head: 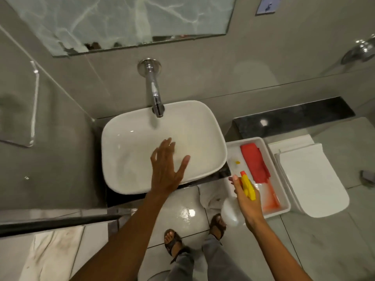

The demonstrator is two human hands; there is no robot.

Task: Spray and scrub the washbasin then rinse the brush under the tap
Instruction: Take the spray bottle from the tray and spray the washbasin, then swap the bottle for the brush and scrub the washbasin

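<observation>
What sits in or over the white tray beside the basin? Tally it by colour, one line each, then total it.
Red: 1, the folded cloth.
Orange: 1, the brush lying in the tray.
Yellow and clear: 1, the spray bottle, held in the right hand over the tray's near edge.
Total: 3.

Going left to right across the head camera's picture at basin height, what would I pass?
Washbasin → left hand, spread open over the basin → spray bottle held in the right hand → red cloth in the white tray → toilet lid.
</observation>
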